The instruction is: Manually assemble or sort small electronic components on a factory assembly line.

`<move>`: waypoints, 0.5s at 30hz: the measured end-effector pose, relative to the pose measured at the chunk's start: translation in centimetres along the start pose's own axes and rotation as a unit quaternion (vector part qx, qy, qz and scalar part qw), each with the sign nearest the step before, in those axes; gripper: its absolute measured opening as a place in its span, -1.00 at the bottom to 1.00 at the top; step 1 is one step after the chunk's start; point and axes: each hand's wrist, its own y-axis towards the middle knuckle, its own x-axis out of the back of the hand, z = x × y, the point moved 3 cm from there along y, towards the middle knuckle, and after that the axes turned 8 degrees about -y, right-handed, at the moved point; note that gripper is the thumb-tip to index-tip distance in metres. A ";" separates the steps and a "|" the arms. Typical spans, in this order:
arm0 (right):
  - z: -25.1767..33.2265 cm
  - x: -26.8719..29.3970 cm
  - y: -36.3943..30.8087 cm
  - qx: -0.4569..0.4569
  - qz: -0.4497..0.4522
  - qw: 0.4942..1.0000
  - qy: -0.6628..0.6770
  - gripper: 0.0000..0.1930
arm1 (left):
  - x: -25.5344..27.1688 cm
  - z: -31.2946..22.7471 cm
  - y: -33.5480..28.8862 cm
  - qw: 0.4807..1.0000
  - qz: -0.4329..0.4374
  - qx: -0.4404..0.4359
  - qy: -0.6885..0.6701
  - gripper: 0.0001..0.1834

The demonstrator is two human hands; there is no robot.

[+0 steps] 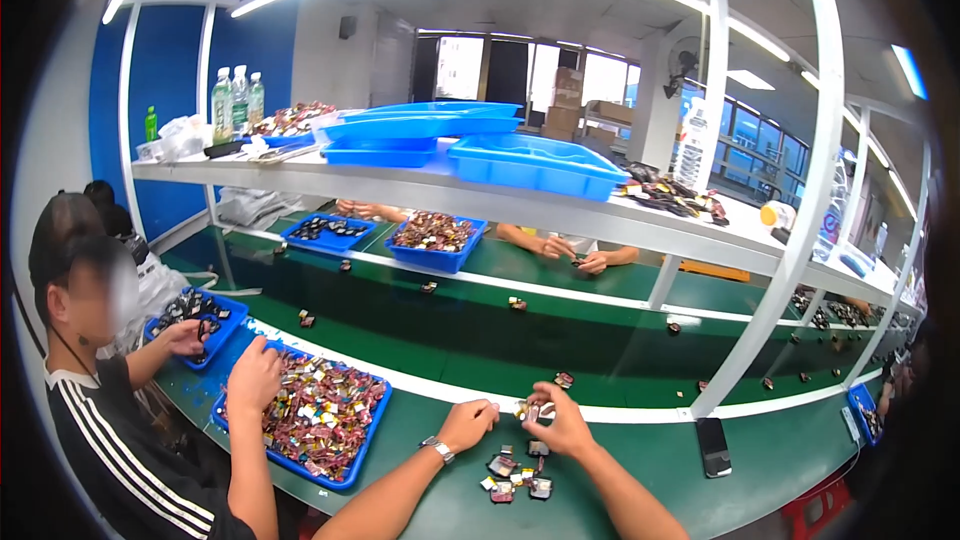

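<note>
My right hand point(563, 422) holds a small electronic part point(533, 411) with reddish and pale pieces between thumb and fingers, above the green bench. Just left of it, apart from that part, my left hand point(468, 427), with a watch on its wrist, is closed with fingers curled in. Whatever its fingertips may hold is too small to make out. On the bench below both hands lies a loose group of several small black-framed parts point(502, 465) with silver, yellow and reddish pieces.
A blue tray point(383, 410) heaped with small parts stands left, beside a co-worker point(110, 420) whose hands reach over trays. Several parts ride the green conveyor belt point(600, 345). A phone point(714, 447) lies right, near a white post point(760, 325). Overhead, a shelf point(400, 178) carries blue trays.
</note>
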 end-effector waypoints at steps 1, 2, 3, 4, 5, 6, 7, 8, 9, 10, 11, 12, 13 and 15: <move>0.4 0.1 -1.4 -0.040 0.017 0.998 0.052 -0.31 | -0.5 0.0 -0.1 0.994 0.028 0.040 -0.094 -0.62; 0.4 -0.3 -2.2 -0.011 0.008 0.998 0.058 -0.31 | -0.9 0.0 -0.1 0.984 0.068 0.064 -0.151 -0.62; 1.0 -0.7 -2.7 0.018 -0.001 0.998 0.067 -0.32 | -0.9 -0.9 -0.2 0.969 0.106 0.090 -0.203 -0.61; 1.4 -0.8 -3.1 0.042 0.017 0.999 0.016 -0.33 | -1.1 -0.6 -0.2 0.962 0.142 0.105 -0.210 -0.57; 1.7 -0.5 -3.4 0.063 0.028 0.998 0.001 -0.35 | -1.2 -0.7 -0.3 0.961 0.147 0.112 -0.205 -0.57; 2.0 -0.4 -3.1 0.087 0.025 0.996 0.001 -0.37 | -1.2 -1.0 -0.5 0.951 0.183 0.132 -0.212 -0.57; 2.2 -0.3 -2.9 0.111 0.025 0.994 0.001 -0.39 | -1.4 -1.0 -0.9 0.939 0.216 0.152 -0.221 -0.56; 2.6 -0.4 -2.9 0.088 0.053 0.995 0.015 -0.41 | -0.9 -0.1 -1.0 0.935 0.232 0.162 -0.214 -0.59; 2.2 -0.2 -3.0 0.083 0.048 0.995 0.021 -0.41 | -1.3 -0.4 -1.0 0.934 0.235 0.168 -0.209 -0.59; 1.9 0.0 -3.1 0.097 0.019 0.995 0.022 -0.43 | -1.5 -0.7 -0.9 0.932 0.210 0.161 -0.250 -0.60; 1.7 0.2 -3.2 0.111 -0.009 0.994 0.022 -0.44 | -1.6 -1.1 -0.8 0.927 0.183 0.153 -0.290 -0.61; 2.2 0.3 -3.1 0.122 -0.086 0.989 -0.007 -0.51 | -1.6 -1.4 -0.7 0.919 0.177 0.149 -0.319 -0.58; 2.8 -0.2 -3.1 0.119 -0.084 0.989 -0.007 -0.51 | -1.7 -1.6 -0.9 0.910 0.161 0.155 -0.349 -0.56; 3.1 -1.0 -3.4 -0.053 -0.077 0.992 0.086 -0.64 | -1.9 -2.2 -1.4 0.914 0.147 0.152 -0.346 -0.57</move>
